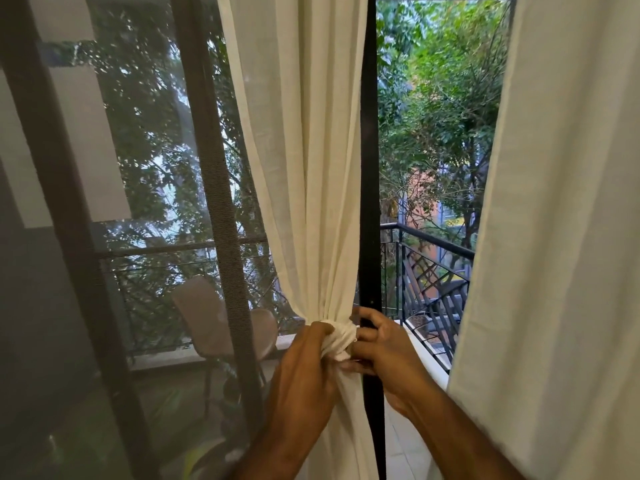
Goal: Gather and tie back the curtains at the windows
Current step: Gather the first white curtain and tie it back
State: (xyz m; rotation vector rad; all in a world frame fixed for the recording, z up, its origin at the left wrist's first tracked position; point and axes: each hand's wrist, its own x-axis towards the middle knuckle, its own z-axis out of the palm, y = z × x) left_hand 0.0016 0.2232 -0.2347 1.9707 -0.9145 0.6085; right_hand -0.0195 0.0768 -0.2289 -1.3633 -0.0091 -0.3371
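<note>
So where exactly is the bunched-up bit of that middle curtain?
Low in the head view, near the centre: the bunched-up bit is gripped between the left hand and the right hand, right beside the dark door post.

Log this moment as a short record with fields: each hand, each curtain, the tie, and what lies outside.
left hand: grips the gathered left curtain at the bunch
right hand: fingers curled at the white tie
tie: wrapped round the bunch, both hands on it
right curtain: hangs loose, not gathered
outside: black railing, trees, a chair behind the screen
</note>
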